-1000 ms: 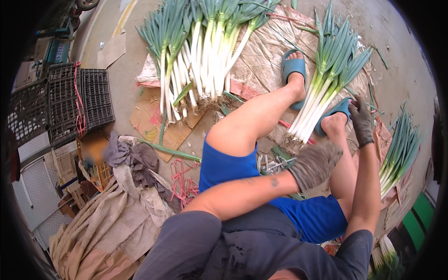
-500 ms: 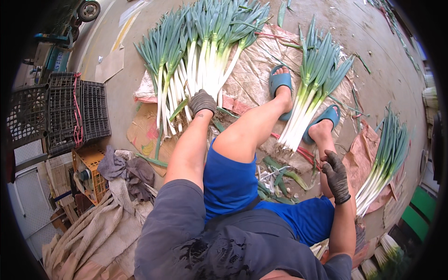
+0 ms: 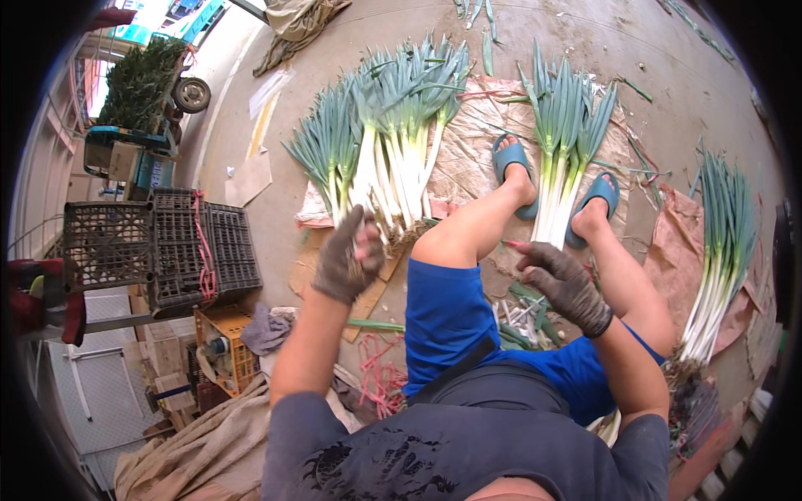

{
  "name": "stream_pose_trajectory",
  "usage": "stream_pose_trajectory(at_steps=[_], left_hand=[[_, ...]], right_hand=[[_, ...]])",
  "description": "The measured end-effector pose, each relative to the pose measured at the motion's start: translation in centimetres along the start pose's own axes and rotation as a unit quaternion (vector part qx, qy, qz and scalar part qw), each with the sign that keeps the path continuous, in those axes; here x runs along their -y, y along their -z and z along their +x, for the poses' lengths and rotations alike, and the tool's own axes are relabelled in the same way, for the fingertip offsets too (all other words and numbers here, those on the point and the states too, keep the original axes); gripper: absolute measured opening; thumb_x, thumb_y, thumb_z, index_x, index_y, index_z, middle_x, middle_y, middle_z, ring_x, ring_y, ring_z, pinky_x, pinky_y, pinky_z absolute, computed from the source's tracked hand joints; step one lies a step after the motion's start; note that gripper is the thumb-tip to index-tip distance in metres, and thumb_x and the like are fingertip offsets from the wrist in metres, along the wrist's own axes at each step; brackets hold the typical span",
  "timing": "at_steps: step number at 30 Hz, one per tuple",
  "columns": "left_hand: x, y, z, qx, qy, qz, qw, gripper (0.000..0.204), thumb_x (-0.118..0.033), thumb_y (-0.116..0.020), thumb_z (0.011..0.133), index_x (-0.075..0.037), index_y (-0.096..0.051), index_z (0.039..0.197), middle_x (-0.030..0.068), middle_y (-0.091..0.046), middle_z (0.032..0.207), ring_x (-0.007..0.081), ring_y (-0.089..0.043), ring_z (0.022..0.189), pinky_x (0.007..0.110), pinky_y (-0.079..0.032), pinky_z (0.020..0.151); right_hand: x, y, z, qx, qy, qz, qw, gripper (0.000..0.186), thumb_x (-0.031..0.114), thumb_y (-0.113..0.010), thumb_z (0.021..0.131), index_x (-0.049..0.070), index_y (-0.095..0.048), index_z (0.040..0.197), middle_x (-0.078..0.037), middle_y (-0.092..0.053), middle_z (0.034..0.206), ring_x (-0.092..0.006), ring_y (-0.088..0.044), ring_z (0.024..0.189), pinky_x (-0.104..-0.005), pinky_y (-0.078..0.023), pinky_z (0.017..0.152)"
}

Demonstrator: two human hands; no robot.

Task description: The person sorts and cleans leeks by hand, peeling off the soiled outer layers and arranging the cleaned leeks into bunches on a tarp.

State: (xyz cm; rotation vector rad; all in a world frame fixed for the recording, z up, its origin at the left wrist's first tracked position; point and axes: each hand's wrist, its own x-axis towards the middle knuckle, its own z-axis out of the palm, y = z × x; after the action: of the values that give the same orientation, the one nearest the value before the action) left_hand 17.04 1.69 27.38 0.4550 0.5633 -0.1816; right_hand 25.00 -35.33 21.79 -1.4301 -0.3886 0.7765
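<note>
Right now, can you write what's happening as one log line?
left hand: gloved, gripping leek stalk from big leek pile | right hand: gloved, open, above trimmings | seated, blue sandals

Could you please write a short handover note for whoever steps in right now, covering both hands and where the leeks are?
Left hand, in a grey work glove, is closed around one white leek stalk at the root end of the big green-and-white leek pile.
Right hand, gloved too, hangs open above the green trimmings between the knees, holding nothing.
A smaller leek bunch lies between the blue sandals; another row lies on brown sacking at the right.
Done: leeks laid out in rows.
Left: cannot tell.
</note>
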Motion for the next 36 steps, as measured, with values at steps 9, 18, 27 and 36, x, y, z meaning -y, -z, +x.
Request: stream_pose_trajectory(at_steps=[9, 18, 27, 36], left_hand=[[17.0, -3.9, -11.7, 0.048, 0.109, 0.083, 0.989, 0.023, -0.035, -0.057, 0.099, -0.014, -0.050, 0.101, -0.0010, -0.054, 0.064, 0.0101, -0.042, 0.035, 0.025, -0.030, 0.034], [26.4, -11.2, 5.7, 0.082, 0.036, 0.446, 0.890, 0.028, -0.034, -0.049, 0.101, -0.007, -0.047, 0.092, 0.0025, -0.047, 0.059, 0.0122, -0.044, 0.043, 0.026, -0.037, 0.041], [40.8, -1.6, 24.0, 0.007, -0.027, 0.600, 0.800, 0.030, -0.030, -0.051, 0.099, -0.002, -0.053, 0.108, 0.0216, -0.060, 0.082, 0.0363, -0.058, 0.073, 0.047, -0.047, 0.068], [44.6, 9.2, 29.5, -0.147, 0.200, 0.362, 0.899, 0.022, -0.024, -0.052, 0.100, -0.002, -0.055, 0.101, 0.0078, -0.061, 0.076, 0.0160, -0.057, 0.056, 0.032, -0.050, 0.052]], right_hand=[[5.4, -11.1, 1.5, 0.018, -0.053, 0.394, 0.917, 0.037, 0.018, -0.060, 0.095, -0.001, -0.043, 0.123, -0.011, -0.059, 0.098, -0.0166, -0.058, 0.088, -0.0298, -0.050, 0.075], [7.4, 11.6, 6.0, -0.387, 0.023, 0.306, 0.869, 0.030, 0.026, -0.057, 0.098, 0.002, -0.051, 0.115, -0.001, -0.051, 0.068, -0.0103, -0.047, 0.050, -0.0224, -0.045, 0.044], [-7.3, 26.8, 13.3, -0.434, -0.055, 0.082, 0.895, 0.022, 0.025, -0.059, 0.095, 0.005, -0.052, 0.091, -0.003, -0.056, 0.063, -0.0139, -0.052, 0.047, -0.0340, -0.047, 0.041], [-30.8, 30.5, 21.2, -0.309, -0.323, -0.609, 0.655, 0.068, 0.051, -0.062, 0.080, 0.004, -0.056, 0.129, -0.030, -0.049, 0.137, -0.0447, -0.041, 0.132, -0.0494, -0.030, 0.111]])
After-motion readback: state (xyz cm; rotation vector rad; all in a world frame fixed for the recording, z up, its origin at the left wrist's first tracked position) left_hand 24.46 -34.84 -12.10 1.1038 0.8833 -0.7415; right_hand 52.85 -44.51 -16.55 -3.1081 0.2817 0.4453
